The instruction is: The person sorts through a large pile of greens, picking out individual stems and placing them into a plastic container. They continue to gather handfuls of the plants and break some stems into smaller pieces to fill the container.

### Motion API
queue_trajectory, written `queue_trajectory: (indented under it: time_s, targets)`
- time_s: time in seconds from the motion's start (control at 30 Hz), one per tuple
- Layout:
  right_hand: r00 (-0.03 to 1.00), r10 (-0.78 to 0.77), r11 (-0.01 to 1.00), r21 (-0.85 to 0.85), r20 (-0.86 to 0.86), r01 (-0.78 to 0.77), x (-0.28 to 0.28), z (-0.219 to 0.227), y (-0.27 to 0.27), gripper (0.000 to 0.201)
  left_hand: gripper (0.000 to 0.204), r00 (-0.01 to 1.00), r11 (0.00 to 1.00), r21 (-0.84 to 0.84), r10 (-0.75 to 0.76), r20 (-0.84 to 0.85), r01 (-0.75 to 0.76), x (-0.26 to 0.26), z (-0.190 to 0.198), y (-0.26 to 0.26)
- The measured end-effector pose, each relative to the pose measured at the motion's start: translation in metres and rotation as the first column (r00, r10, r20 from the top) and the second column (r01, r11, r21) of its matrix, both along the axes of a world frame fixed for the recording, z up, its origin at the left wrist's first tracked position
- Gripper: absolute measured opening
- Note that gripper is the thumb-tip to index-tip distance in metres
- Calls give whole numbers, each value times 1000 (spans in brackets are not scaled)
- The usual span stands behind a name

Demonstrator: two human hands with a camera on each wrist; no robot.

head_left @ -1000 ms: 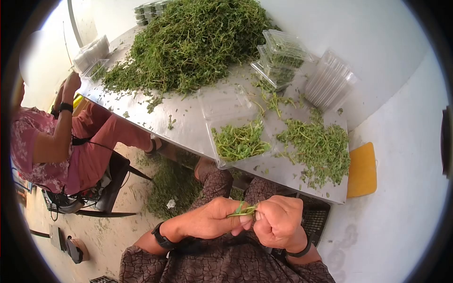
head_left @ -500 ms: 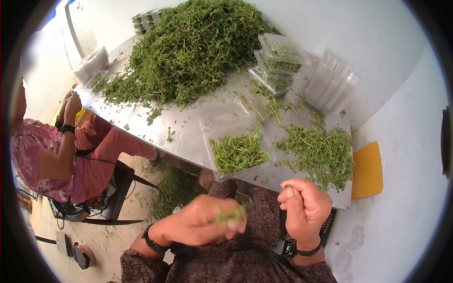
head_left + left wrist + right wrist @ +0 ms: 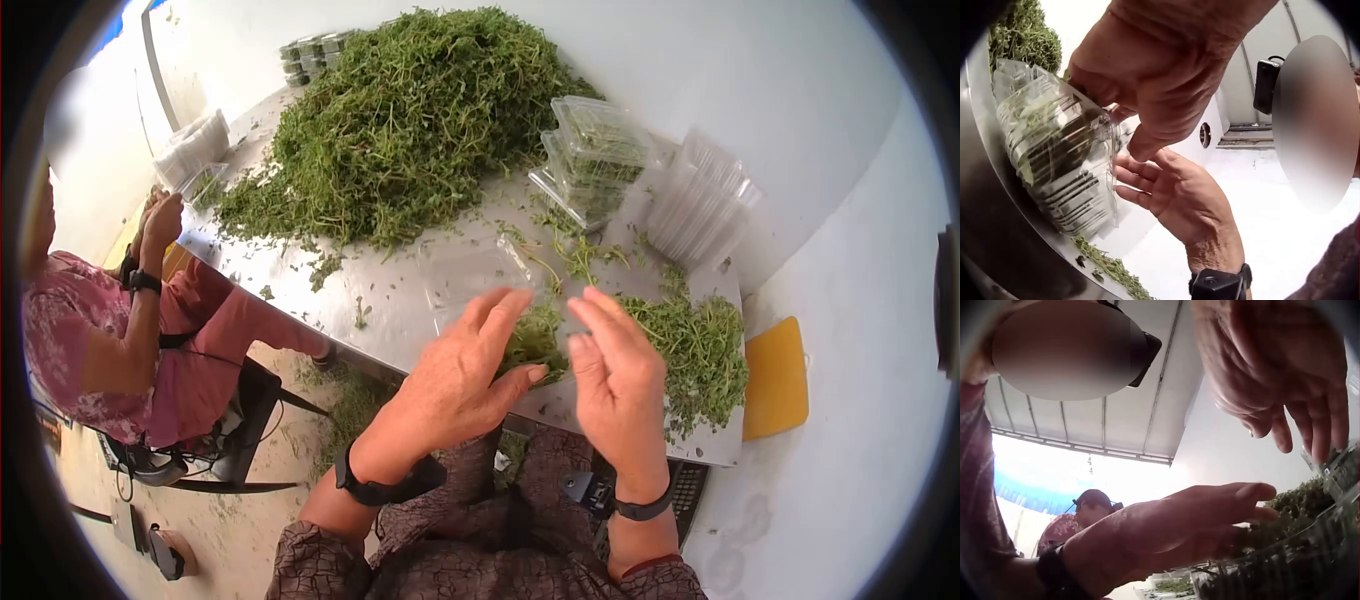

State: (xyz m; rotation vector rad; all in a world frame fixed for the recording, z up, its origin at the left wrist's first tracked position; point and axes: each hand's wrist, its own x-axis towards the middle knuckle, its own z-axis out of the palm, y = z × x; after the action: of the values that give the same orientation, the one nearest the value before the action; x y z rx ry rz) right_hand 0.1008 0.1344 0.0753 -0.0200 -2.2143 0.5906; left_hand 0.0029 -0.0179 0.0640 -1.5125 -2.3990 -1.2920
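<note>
Both hands hover over an open clear plastic clamshell box (image 3: 1075, 169), partly filled with green leafy sprigs (image 3: 535, 340). My left hand (image 3: 470, 365) stretches over the box's left side, thumb and fingers extended. My right hand (image 3: 622, 375) is on the right side with its fingers straight; in the left wrist view its fingertips are right at the box's rim. The hands face each other, a gap between their fingertips. The box's raised lid (image 3: 465, 275) lies toward the back, and the left hand hides much of the box in the head view.
A large heap of greens (image 3: 400, 130) covers the far part of the metal table (image 3: 330, 290). Loose sprigs (image 3: 695, 350) lie at right. Behind them stand filled boxes (image 3: 595, 150) and nested clear boxes (image 3: 705, 200). Another person (image 3: 100, 340) sits at left. A yellow board (image 3: 775, 380) leans beside the table.
A second ago both hands pinched a small bunch of sprigs over the lap; then they parted, with sprigs in the left. Now both have moved forward over the box with fingers extended.
</note>
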Motion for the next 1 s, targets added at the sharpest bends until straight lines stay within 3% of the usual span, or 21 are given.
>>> queue_trajectory:
  time_s: [0.07, 0.13, 0.2, 0.37, 0.43, 0.67, 0.8, 1.0]
  targets:
    - [999, 4, 981, -195, 50, 6, 7, 2, 1, 25, 66, 1000, 1000, -19, -5, -6, 5, 0, 0, -3]
    - [997, 2, 975, -223, 78, 16, 14, 3, 2, 24, 66, 1000, 999, -36, -7, -10, 7, 1, 1, -9]
    - [993, 18, 967, -254, 113, 12, 18, -1, 5, 24, 63, 998, 998, 64, -8, 55, 5, 1, -2, -21]
    - [992, 58, 993, -104, 109, -47, 24, -6, 8, 23, 48, 997, 996, 78, 39, 65, -44, 3, -18, -43]
    - [989, 72, 993, -106, 126, -59, 25, -6, 6, 23, 46, 990, 999, 45, 37, -138, -31, 2, -25, -48]
    - [961, 138, 987, 48, 240, -154, 19, -11, -4, 27, 40, 969, 1000, -20, -15, -246, 11, 10, -27, -41]
    - [946, 115, 980, 121, 304, -158, 15, -14, -8, 27, 43, 961, 995, -88, -67, -267, 44, 9, -33, -33]
    - [938, -27, 979, 201, 346, -46, 10, -21, -8, 23, 49, 958, 986, -164, -55, -283, 8, 8, -33, -30]
